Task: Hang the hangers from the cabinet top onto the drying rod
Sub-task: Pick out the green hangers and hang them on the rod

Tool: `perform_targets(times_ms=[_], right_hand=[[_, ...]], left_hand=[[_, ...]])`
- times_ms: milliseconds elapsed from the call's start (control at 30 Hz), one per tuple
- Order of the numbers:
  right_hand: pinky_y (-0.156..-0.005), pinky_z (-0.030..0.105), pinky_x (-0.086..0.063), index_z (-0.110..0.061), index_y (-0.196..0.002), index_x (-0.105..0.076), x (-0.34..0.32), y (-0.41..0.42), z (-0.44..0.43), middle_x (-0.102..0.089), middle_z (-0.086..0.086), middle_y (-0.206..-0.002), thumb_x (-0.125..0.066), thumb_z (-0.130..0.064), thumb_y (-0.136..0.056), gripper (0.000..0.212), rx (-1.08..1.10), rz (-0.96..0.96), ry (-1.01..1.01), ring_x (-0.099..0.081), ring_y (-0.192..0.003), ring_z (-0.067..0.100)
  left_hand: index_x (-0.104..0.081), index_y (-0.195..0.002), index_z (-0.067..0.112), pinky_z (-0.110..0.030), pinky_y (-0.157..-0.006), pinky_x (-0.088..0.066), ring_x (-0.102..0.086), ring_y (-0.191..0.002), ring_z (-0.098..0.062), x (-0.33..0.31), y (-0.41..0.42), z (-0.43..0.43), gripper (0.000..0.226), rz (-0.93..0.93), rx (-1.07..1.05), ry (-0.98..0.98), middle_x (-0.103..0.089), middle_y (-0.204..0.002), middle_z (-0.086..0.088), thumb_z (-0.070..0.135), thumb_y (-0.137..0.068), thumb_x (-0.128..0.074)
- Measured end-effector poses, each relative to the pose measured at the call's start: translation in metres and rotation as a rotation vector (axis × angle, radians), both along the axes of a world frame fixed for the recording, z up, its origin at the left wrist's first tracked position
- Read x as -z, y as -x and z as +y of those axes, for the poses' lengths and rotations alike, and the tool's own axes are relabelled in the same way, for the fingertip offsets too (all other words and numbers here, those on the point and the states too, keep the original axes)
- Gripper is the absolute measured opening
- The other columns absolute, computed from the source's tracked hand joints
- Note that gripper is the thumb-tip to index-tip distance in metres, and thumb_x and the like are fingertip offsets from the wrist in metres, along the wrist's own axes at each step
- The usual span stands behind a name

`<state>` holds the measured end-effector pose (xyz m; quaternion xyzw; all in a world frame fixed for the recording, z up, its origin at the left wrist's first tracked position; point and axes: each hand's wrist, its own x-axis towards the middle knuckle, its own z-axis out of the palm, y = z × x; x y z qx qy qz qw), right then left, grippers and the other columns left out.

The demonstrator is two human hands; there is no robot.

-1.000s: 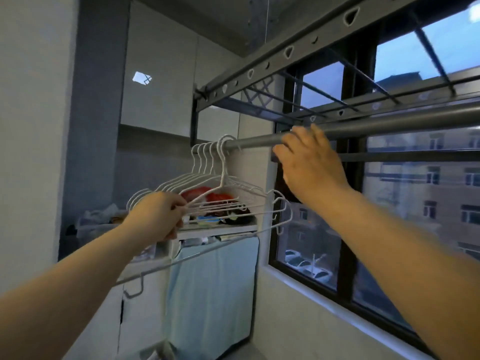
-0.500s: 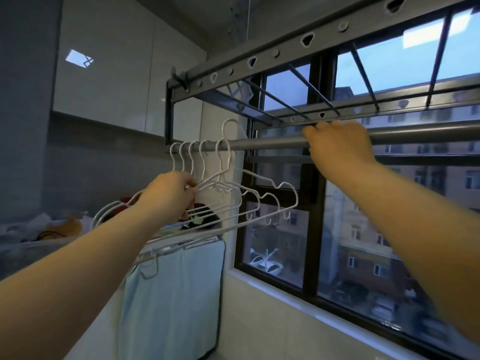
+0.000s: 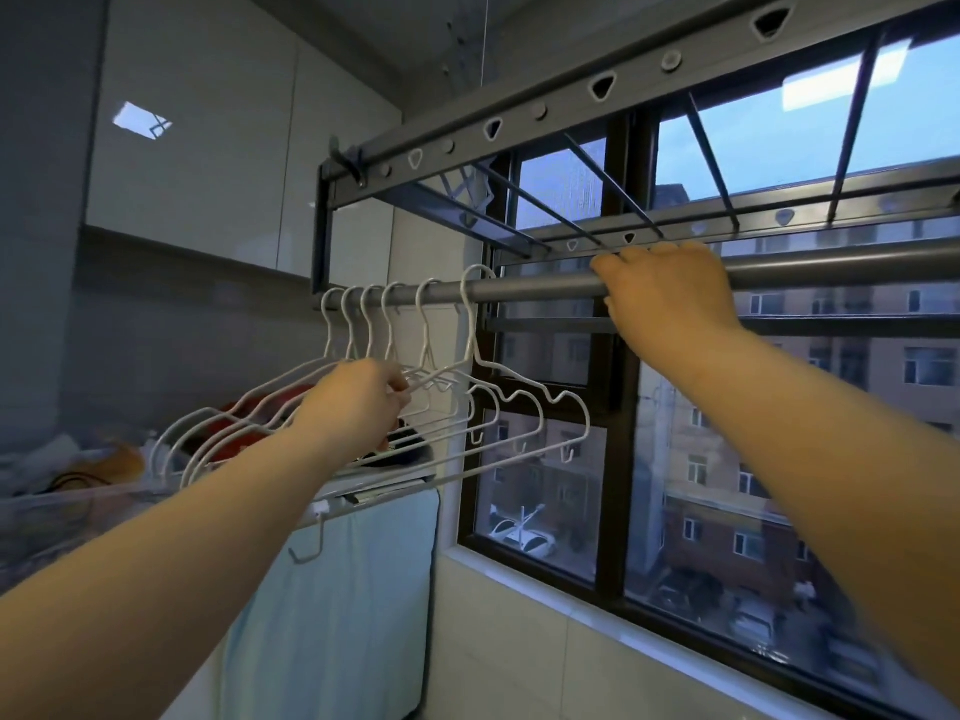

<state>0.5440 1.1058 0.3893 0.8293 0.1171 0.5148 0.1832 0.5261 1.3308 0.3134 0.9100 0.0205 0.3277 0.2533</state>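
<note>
**Head cam: hangers on the rod, left hand pinching the bunch**

Nearest, the left hand had its fingers closed around the necks of the white wire hangers, right below their hooks. Those thin, smooth, coated hooks were looped over the drying rod, a round matte grey tube running left-right. Further right, the right hand gripped the rod itself, well apart from the hooks. Behind sat the cluttered cabinet top.
</note>
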Motion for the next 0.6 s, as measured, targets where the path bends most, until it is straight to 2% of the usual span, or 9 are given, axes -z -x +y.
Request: perform_targets(times_ms=[133, 333, 500, 600], right_hand=[[-0.092, 0.037, -0.037, -0.012, -0.136, -0.037, 0.0002, 0.0017, 0.0014, -0.053, 0.011, -0.126, -0.038, -0.016, -0.1, 0.037, 0.001, -0.003, 0.002, -0.051, -0.113, 0.029], [-0.094, 0.037, -0.035, -0.011, -0.136, -0.036, 0.0006, 0.0019, 0.0011, -0.052, 0.011, -0.127, -0.041, -0.015, -0.098, 0.039, -0.002, 0.003, -0.004, -0.05, -0.113, 0.029], [-0.094, 0.037, -0.036, -0.012, -0.137, -0.036, 0.0013, 0.0015, 0.0012, -0.053, 0.011, -0.127, -0.042, -0.016, -0.097, 0.04, 0.012, -0.002, -0.016, -0.049, -0.115, 0.029], [-0.095, 0.037, -0.035, -0.013, -0.137, -0.035, 0.002, 0.002, 0.0018, -0.052, 0.011, -0.129, -0.044, -0.017, -0.097, 0.042, 0.024, 0.006, -0.025, -0.048, -0.117, 0.029]], left_hand=[[-0.059, -0.095, 0.012, -0.023, -0.046, -0.043, -0.057, -0.052, -0.016, 0.0044, -0.0024, 0.0028, 0.014, 0.014, -0.005, -0.002, -0.055, -0.064, 0.001, 0.017, -0.094, -0.046], [-0.054, -0.086, 0.015, -0.017, -0.04, -0.037, -0.056, -0.05, -0.009, 0.0053, -0.0016, 0.0044, 0.012, 0.033, -0.002, -0.01, -0.053, -0.061, 0.005, 0.018, -0.094, -0.045], [-0.061, -0.095, 0.011, -0.02, -0.05, -0.043, -0.056, -0.056, -0.009, 0.0044, 0.0009, 0.0051, 0.014, 0.017, 0.007, -0.032, -0.054, -0.062, 0.005, 0.018, -0.092, -0.049], [-0.063, -0.1, 0.012, -0.023, -0.058, -0.045, -0.059, -0.067, -0.015, 0.0042, 0.0039, 0.0039, 0.018, 0.002, -0.004, -0.051, -0.056, -0.068, 0.004, 0.022, -0.09, -0.052]])
